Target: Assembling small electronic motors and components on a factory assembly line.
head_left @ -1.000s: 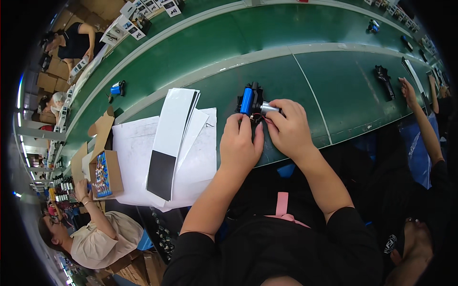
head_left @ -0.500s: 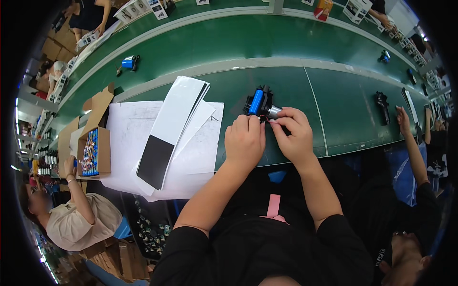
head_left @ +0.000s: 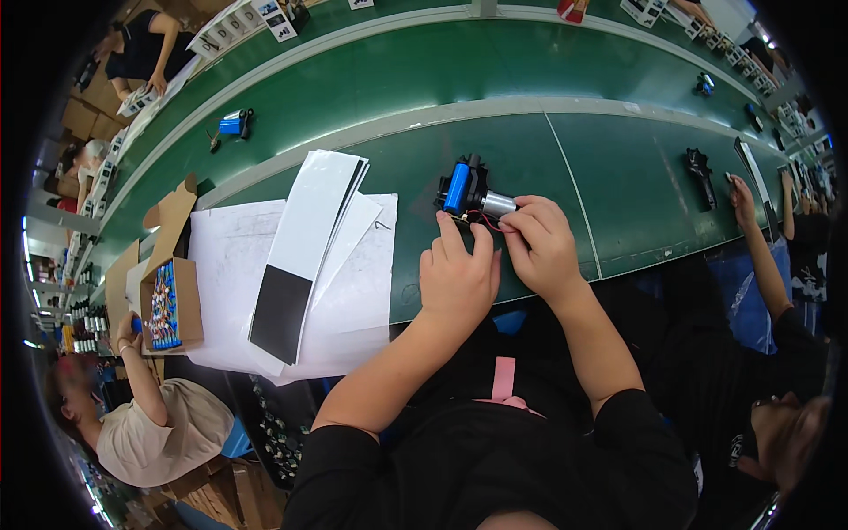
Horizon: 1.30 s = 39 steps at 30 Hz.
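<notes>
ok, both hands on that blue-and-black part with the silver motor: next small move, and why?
Probably seat the red wire at the silver motor. The right hand pinches at the motor's end where the wire runs, while the left hand steadies the black assembly with its blue cell against the green bench. Whether the wire is already attached, I cannot tell.

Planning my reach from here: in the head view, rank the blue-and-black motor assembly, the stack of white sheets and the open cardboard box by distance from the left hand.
1. Blue-and-black motor assembly: at the fingertips of the left hand, just ahead.
2. Stack of white sheets: on the mat to its left.
3. Open cardboard box: farthest left, past the sheets.
</notes>
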### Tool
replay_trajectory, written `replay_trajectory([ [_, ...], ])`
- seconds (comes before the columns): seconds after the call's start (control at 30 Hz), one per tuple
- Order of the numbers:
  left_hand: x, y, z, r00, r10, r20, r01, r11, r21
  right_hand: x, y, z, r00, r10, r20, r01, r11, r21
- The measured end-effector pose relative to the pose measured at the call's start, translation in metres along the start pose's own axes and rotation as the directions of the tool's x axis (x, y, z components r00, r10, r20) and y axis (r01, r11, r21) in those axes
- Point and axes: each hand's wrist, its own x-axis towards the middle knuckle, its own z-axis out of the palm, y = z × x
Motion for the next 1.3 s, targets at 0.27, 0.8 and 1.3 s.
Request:
replay_trajectory([
  [0.27, 0.02, 0.003, -0.002, 0.999, -0.037, 0.036, 0.03, 0.985, 0.169, 0.002, -0.004, 0.001, 0.999, 0.05, 0.013, -0.052, 0.991, 0.127],
  [0.8, 0.03, 0.002, 0.0, 0.992, 0.044, 0.119, -0.086, 0.924, 0.373, 0.006, 0.01, -0.003, 0.999, -0.017, 0.034, 0.011, 0.987, 0.159],
  [1.3, 0.009, -0.002, -0.016, 0.969, 0.018, 0.245, -0.064, 0.981, 0.181, -0.004, 0.008, -0.004, 0.997, 0.066, -0.037, -0.066, 0.998, -0.009],
])
